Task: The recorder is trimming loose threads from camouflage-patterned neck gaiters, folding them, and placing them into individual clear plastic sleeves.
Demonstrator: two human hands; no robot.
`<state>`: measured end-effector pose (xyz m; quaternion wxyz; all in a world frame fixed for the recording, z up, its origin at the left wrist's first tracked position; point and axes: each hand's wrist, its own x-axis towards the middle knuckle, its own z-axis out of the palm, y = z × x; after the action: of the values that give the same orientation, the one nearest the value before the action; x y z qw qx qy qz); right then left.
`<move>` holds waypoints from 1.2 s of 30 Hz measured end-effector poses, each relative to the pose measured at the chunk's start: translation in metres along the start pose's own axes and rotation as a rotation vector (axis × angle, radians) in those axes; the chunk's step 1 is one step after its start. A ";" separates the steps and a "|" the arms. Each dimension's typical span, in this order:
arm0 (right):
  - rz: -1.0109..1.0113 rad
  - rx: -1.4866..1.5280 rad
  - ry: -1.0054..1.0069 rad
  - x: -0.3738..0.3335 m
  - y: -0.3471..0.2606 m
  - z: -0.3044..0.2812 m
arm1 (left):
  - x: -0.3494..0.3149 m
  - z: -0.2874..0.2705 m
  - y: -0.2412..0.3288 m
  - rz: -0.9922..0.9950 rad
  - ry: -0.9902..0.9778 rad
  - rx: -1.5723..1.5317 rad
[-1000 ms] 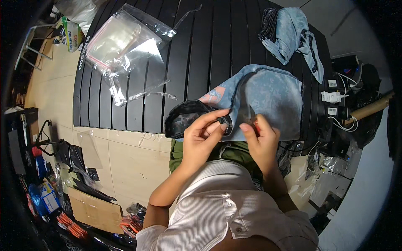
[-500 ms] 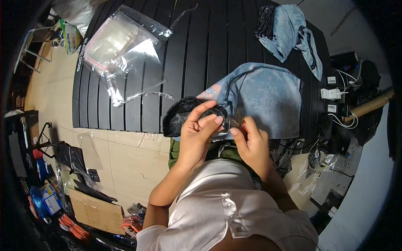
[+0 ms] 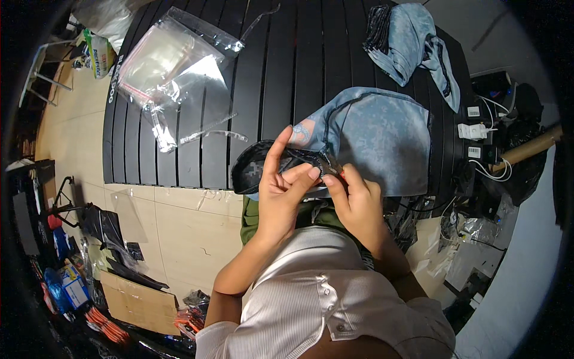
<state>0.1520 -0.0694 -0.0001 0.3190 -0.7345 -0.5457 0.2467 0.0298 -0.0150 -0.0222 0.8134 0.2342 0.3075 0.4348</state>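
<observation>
A blue camouflage cloth cap (image 3: 385, 140) with a long flap lies along the near edge of the black slatted table (image 3: 269, 72). Its dark-lined brim (image 3: 248, 170) points left. My left hand (image 3: 280, 194) pinches the cap's dark seam between thumb and fingers, the index finger raised away from it. Close beside it, my right hand (image 3: 362, 206) is closed on a small tool with a metallic blade and a bit of red (image 3: 342, 174) showing. The tool's tip lies against the seam by the left fingertips; the fingers hide most of it, so its exact kind is unclear.
Clear plastic bags (image 3: 173, 66) lie on the table's left. A pile of blue camouflage cloth (image 3: 409, 45) sits at the far right. White chargers with cables (image 3: 475, 131) are off the right edge. Cardboard (image 3: 137, 302) and packed goods stand on the floor at lower left.
My left index finger has lifted off the cap and straightened upward. The right hand has shifted slightly left, bringing the small tool closer to the seam.
</observation>
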 end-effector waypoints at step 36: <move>0.042 0.193 -0.071 0.005 0.001 -0.011 | -0.002 -0.007 -0.005 0.078 0.009 0.236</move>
<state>0.1623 -0.0675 0.0067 0.3633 -0.7025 -0.5149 0.3306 0.0270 -0.0185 -0.0293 0.7612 0.3384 0.3507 0.4279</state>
